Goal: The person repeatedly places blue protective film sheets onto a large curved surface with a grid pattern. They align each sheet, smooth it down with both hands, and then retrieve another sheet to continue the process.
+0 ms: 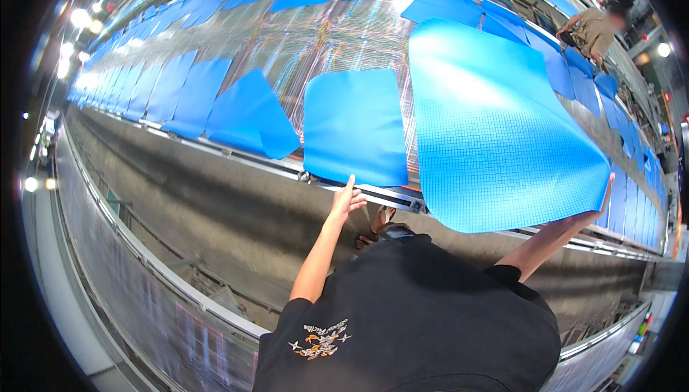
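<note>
A large blue sheet (495, 126), probably light, pliable and best held by its corners, arches over the near edge of the long table (359, 42), the right hand (607, 197) at its near-right corner, finger closure hidden, the left hand (348, 199), fingers apart, beside that edge.

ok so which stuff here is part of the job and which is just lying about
Part of the work, apparently:
large blue sheet, held at its corner by the right hand
smaller blue sheet, near the left hand
long table beneath

Just around:
overhead lights
walkway floor
</note>
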Demonstrator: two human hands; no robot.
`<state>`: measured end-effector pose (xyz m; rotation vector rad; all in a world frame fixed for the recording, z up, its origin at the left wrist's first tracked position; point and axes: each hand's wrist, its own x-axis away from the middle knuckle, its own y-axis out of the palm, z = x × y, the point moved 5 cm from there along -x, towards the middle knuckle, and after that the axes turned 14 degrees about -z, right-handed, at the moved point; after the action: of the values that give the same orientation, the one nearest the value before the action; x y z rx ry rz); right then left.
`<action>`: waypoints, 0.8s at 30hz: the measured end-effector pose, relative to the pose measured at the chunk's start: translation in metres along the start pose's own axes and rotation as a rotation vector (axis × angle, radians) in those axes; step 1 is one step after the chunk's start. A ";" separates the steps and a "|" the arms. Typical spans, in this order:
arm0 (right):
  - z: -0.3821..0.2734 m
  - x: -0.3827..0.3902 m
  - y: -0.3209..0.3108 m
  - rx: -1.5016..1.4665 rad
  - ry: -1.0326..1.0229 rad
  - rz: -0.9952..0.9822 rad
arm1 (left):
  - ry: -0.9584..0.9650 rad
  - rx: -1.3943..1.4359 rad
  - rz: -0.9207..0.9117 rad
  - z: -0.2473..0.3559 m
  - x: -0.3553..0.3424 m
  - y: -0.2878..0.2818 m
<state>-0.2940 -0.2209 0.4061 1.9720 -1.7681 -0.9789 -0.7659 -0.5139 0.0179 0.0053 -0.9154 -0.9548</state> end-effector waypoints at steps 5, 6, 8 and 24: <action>-0.020 0.025 -0.063 0.119 -0.190 0.114 | -0.026 0.048 0.252 0.013 -0.035 -0.026; -0.021 0.032 -0.070 0.123 -0.194 0.166 | -0.056 0.089 0.273 0.011 -0.033 -0.034; -0.014 0.038 -0.092 0.403 -0.362 0.111 | -0.051 0.013 0.304 0.014 -0.039 -0.072; -0.004 0.009 -0.050 0.537 -0.460 0.361 | 1.211 -0.081 -0.069 0.532 0.020 0.076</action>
<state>-0.2541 -0.2208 0.3745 1.6675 -2.7667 -0.9506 -1.0660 -0.2829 0.4002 0.4965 0.2440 -0.8441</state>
